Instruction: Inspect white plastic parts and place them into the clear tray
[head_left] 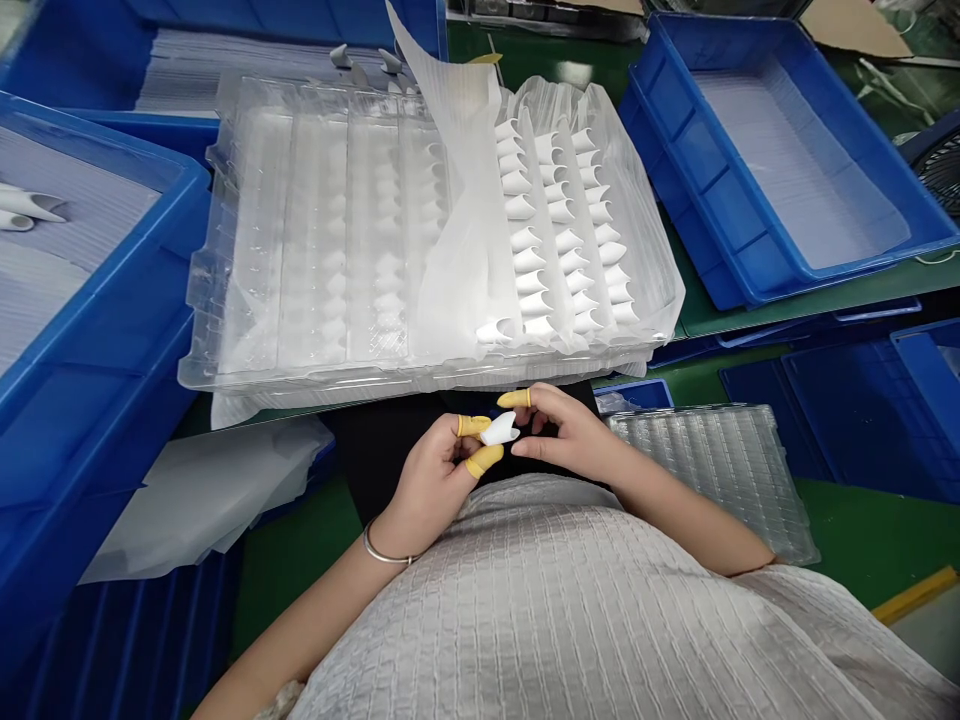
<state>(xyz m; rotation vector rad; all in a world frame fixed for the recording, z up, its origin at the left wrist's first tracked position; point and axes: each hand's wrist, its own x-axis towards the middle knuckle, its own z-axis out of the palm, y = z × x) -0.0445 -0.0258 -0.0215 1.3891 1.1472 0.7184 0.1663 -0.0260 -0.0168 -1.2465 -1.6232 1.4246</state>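
Between the yellow-capped thumb and finger of my left hand [448,465] is a small white tube-like part [500,429] with a slanted, curved open end. Just right of it is my right hand [559,430], its index finger in a yellow finger cot and its thumb apart from it; its fingertips are close to the part's open end. In front of me, a clear plastic tray [307,380] holds rows of similar white parts [532,280] on its right side. A translucent white sheet [465,250] is folded up across the tray's middle.
Blue bins [150,290] stand at the left, one with loose white parts [30,205]. At the right is another blue bin [757,235] with a pale lining, near a black fan [937,170]. Empty-looking clear trays [712,460] lie low at right; white sheets [210,500] hang below left.
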